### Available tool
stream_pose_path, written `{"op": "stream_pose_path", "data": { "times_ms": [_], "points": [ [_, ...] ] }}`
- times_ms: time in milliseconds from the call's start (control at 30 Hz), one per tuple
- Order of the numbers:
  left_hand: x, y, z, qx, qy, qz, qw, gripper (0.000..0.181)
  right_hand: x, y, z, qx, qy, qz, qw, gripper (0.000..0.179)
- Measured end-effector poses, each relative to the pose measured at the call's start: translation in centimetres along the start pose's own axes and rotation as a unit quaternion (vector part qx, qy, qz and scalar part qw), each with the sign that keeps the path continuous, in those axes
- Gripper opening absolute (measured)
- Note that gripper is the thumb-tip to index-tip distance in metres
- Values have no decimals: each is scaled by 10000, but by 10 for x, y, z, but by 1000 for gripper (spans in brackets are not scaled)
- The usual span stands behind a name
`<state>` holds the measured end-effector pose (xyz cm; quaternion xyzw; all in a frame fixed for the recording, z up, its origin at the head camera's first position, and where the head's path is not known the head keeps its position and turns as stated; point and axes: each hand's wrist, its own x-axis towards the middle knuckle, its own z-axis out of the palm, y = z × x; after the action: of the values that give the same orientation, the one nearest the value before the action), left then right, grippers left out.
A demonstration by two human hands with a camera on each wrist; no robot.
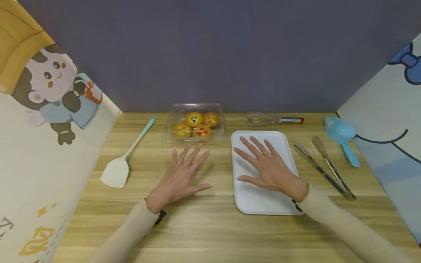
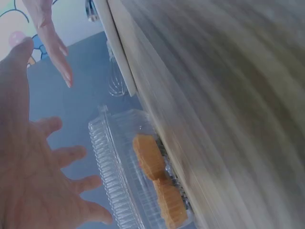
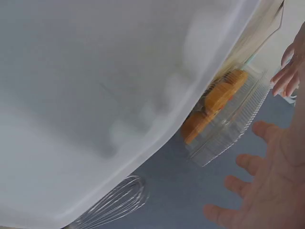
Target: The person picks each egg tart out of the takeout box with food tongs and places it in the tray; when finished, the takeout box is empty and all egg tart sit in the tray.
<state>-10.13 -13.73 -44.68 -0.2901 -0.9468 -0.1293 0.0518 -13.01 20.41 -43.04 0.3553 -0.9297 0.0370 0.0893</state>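
My left hand [image 1: 179, 177] hovers over the wooden table with its fingers spread, holding nothing. Just beyond its fingertips stands a clear plastic box [image 1: 173, 122] with several small orange tarts [image 1: 182, 130] inside; its lid looks closed. In the left wrist view the box [image 2: 112, 157] lies past the spread fingers. My right hand [image 1: 271, 168] is stretched out above a white rectangular tray [image 1: 243, 201], fingers apart and nothing in them. The right wrist view shows a gap between the hand [image 3: 267, 186] and the tray [image 3: 95, 86].
A spatula [image 1: 116, 171] with a mint handle lies on the left. Behind the tray is a whisk [image 1: 263, 119]. To the right are metal tongs [image 1: 320, 168] and a blue scoop [image 1: 342, 131]. A dark wall [image 1: 210, 54] closes the back, printed panels the sides.
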Motion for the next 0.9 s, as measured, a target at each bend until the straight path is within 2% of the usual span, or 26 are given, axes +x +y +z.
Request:
{"op": "stream_pose_path", "data": {
  "times_ms": [133,200,333,467,567,700,833,900],
  "points": [
    [-1,-3,-3,-377,24,-207,9991,93,14,-3,-2,-39,-59,-203,9998,89],
    [-2,-6,-4,-546,158,-302,9979,91,22,-6,-2,-54,-45,-348,9994,87],
    [-1,-12,-6,-788,630,-551,9934,86,40,-12,-2,-94,0,-646,9979,84],
    [0,-20,-8,-1170,1217,-966,9809,78,58,-19,1,-52,58,-872,9962,81],
    [1,-28,-9,-1650,1657,-1345,9629,74,72,-24,5,1,131,-1035,9945,77],
    [1,-40,-11,-2338,2040,-1910,9313,74,92,-31,8,-17,204,-1255,9919,73],
    [2,-52,-13,-2929,2124,-2450,8995,75,113,-39,10,-217,303,-1469,9885,68],
    [4,-58,-13,-3210,2042,-2712,8841,75,123,-43,11,-325,377,-1545,9867,65]
  ]
}}
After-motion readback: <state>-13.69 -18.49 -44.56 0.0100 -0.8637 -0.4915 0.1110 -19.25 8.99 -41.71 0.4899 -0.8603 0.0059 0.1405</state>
